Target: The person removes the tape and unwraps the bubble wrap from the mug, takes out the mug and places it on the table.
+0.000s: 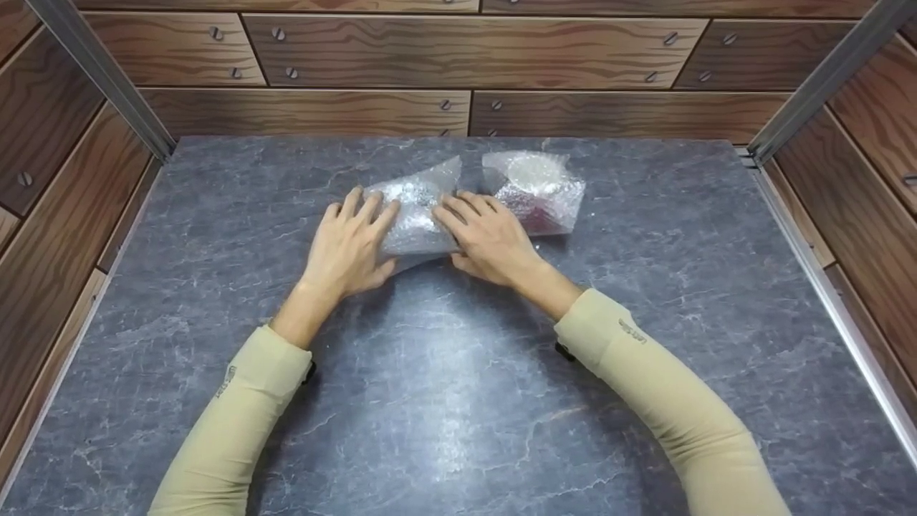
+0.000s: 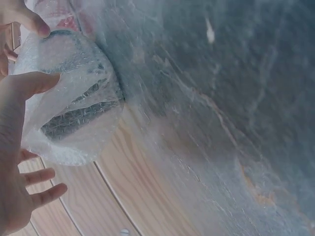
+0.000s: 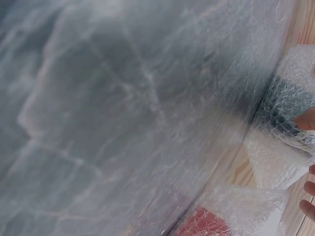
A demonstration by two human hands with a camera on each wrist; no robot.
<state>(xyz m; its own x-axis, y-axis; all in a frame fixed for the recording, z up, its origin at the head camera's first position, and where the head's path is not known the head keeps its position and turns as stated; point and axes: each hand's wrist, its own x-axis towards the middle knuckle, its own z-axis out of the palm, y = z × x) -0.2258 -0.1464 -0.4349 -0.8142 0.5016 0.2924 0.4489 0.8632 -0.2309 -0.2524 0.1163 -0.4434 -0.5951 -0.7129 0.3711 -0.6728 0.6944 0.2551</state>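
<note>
A bubble-wrapped package (image 1: 415, 215) lies on the table between both hands, shiny and partly see-through. Bare fingers of my left hand (image 1: 345, 247) rest over its left end; in the left wrist view that thumb touches the wrap (image 2: 74, 98) and the other fingers are spread. From the other side, my right hand (image 1: 493, 240) lays its fingers on the package's right end, the thumb against its near side. Something dark shows through the wrap in both wrist views. What is inside cannot be made out.
A second bubble-wrapped bundle (image 1: 566, 197) lies just behind and right of the right hand, with a pale round top and something red inside. The grey marbled table (image 1: 444, 401) has metal rails (image 1: 824, 287) and wood-patterned walls (image 1: 473, 54) round it.
</note>
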